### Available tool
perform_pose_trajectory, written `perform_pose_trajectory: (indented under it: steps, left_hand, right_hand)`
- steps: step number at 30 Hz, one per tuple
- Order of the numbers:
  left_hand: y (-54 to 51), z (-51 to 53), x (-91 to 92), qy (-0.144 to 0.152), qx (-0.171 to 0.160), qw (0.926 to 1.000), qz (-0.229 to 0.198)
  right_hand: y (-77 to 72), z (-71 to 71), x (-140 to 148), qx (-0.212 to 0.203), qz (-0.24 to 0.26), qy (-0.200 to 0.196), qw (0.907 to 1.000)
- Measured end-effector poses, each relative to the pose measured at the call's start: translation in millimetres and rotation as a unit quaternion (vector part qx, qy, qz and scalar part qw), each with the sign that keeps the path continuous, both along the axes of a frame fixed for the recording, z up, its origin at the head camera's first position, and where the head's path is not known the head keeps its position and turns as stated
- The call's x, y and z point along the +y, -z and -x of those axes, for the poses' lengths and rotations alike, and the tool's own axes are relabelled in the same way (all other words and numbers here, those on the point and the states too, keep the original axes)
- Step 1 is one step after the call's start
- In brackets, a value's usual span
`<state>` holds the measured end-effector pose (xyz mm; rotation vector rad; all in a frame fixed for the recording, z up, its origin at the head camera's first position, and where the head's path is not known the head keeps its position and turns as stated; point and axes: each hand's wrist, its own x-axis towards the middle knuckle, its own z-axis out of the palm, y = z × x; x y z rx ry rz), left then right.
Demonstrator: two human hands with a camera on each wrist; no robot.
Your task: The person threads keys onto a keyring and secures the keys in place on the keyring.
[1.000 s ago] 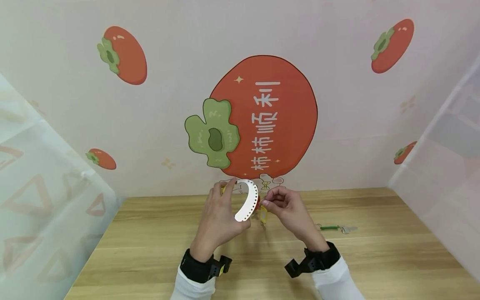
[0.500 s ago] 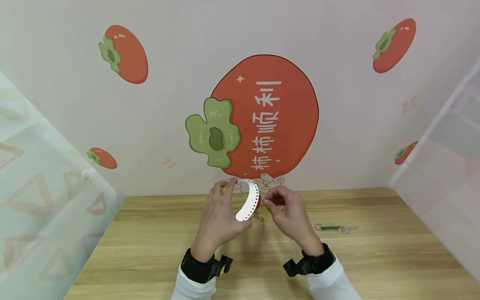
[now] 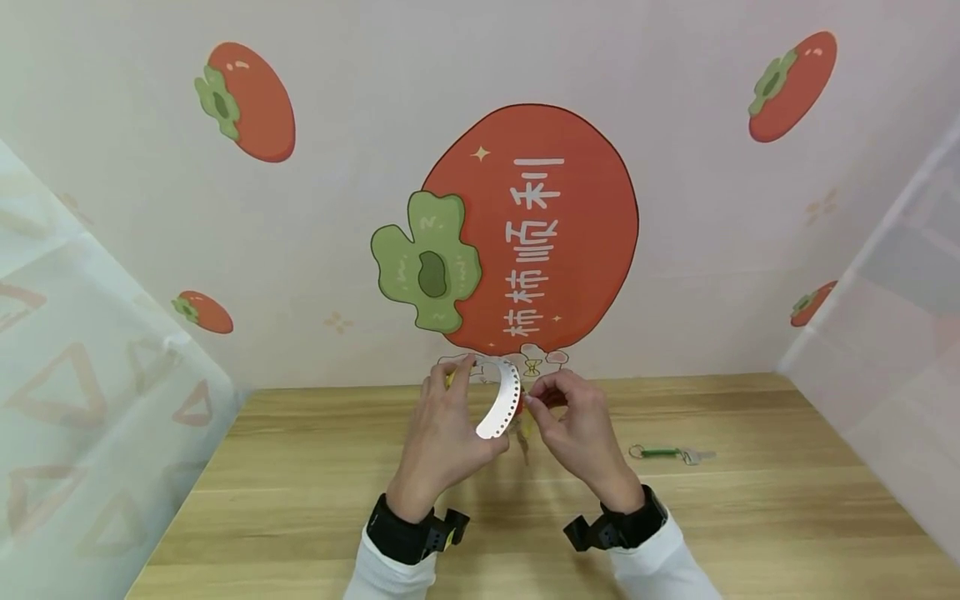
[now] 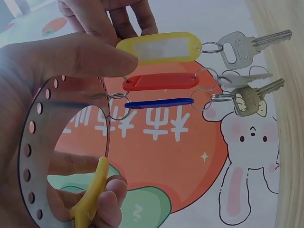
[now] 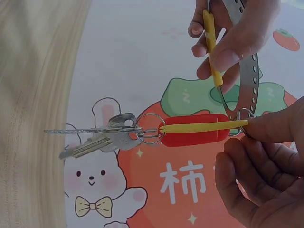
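My left hand [image 3: 442, 442] grips a curved metal key hoop [image 4: 28, 156], flat, with a row of holes and a yellow sleeve [image 4: 92, 190] on its thin side. Red [image 4: 161, 81] and blue [image 4: 159, 102] key tags hang beside it by small rings, with keys [image 4: 247, 102] at their far ends. To the right, my right hand [image 3: 581, 429] pinches the small split ring [image 5: 244, 118] of a yellow key tag [image 5: 204, 127] against the hoop's edge. The yellow tag's key [image 4: 237, 50] dangles free. Whether this ring passes through a hole cannot be made out.
A green key tag [image 3: 660, 453] with a ring and a silver key [image 3: 693, 457] lies on the wooden table [image 3: 300, 492], right of my right hand. Behind the table's far edge rises a backdrop [image 3: 337, 250] printed with persimmons.
My right hand has shifted slightly left, closer to the hoop. The yellow tag has turned so less of its face shows. My left hand's grip stays the same.
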<state>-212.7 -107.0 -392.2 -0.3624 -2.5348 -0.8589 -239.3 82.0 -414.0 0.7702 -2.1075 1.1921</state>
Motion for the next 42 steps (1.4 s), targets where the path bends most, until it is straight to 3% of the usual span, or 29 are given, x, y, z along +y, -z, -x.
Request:
perform_pose_trajectory:
  steps: [19,33,42]
  left_hand:
    - [0.7,2.0,1.0,-0.013,0.012,0.9997,0.018]
    - [2.8,1.9,4.4,-0.031,0.009,0.9984,0.046]
    - [3.2,1.8,5.3,-0.041,0.005,0.9975,0.058]
  right_hand:
    - [-1.1,-2.4,-4.8,-0.024,0.01,0.0,0.9997]
    - [0.3,-5.5,-6.7,-0.095,0.017,0.013,0.9952]
    - [0.9,-5.4,-7.5,-0.102,0.008,0.015,0.9947]
